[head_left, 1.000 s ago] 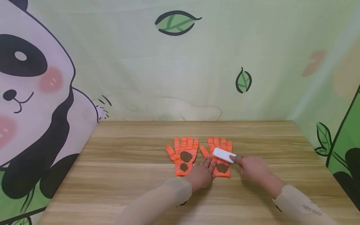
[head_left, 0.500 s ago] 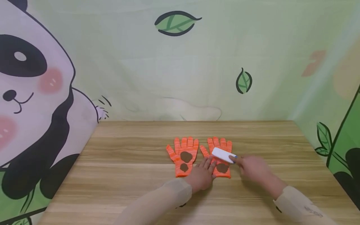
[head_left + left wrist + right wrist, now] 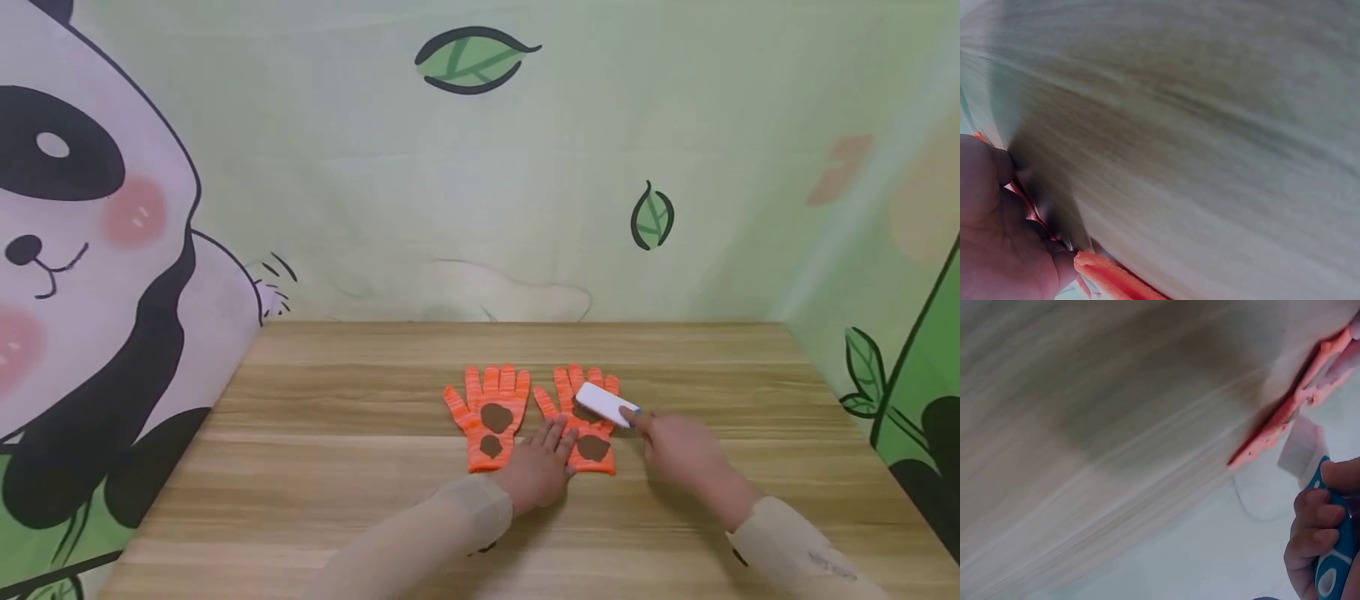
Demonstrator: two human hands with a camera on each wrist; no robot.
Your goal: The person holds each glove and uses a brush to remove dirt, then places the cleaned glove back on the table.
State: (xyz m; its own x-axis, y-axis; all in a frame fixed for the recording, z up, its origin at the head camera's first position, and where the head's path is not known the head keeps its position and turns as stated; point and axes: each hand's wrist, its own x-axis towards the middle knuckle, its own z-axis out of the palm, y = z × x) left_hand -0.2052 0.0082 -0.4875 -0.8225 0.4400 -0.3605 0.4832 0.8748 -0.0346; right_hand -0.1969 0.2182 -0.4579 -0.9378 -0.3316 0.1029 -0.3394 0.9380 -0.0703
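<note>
Two orange knit gloves lie flat side by side, fingers pointing away, each with brown patches. My left hand (image 3: 536, 467) rests with spread fingers over the near-left side of the right-hand glove (image 3: 562, 385), between it and the left-hand glove (image 3: 474, 400). In my right hand (image 3: 678, 450) I grip a scrub brush (image 3: 606, 404) by its blue handle. Its white head slants over the glove's palm, partly covering the upper brown patch. The right wrist view shows my fingers wrapped round the brush handle (image 3: 1337, 544), bristles facing the glove.
The wood-grain table (image 3: 337, 400) reaches back to a pale green cloth backdrop (image 3: 360, 167) printed with leaves. A large printed panda (image 3: 165, 275) fills the left side.
The brush head has shifted slightly right and away from me, so part of the upper brown patch now shows. The left hand and both gloves have stayed in place.
</note>
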